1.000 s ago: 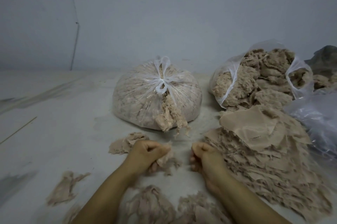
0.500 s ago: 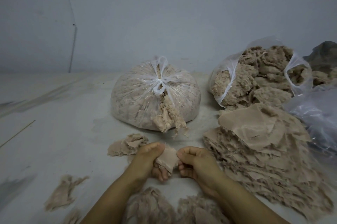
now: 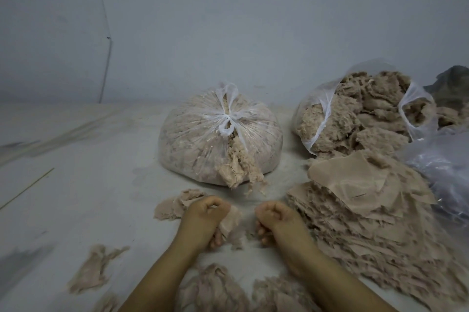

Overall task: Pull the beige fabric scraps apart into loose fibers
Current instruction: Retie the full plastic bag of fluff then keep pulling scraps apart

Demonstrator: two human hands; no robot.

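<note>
My left hand (image 3: 204, 217) grips a small beige fabric scrap (image 3: 231, 222) that sticks out from under its fingers, frayed along the lower edge. My right hand (image 3: 276, 221) is curled into a fist a short gap to the right, with thin wisps of fibre trailing at its fingertips. Both hands hover just above the pale floor. A big stack of flat beige scraps (image 3: 355, 212) lies right beside my right hand. Loose pulled fibres (image 3: 215, 289) are heaped between my forearms at the bottom.
A tied plastic bag of fibres (image 3: 203, 139) sits behind the hands, torn at the front. An open bag of fluffy fibres (image 3: 355, 113) stands at the back right, with a bluish plastic bag (image 3: 446, 172) beside it. Stray scraps (image 3: 170, 207) (image 3: 94, 268) lie on the left.
Half a second ago both hands met on the scrap; now they have drawn apart sideways, the left keeping the scrap and the right pulling away with fibres.
</note>
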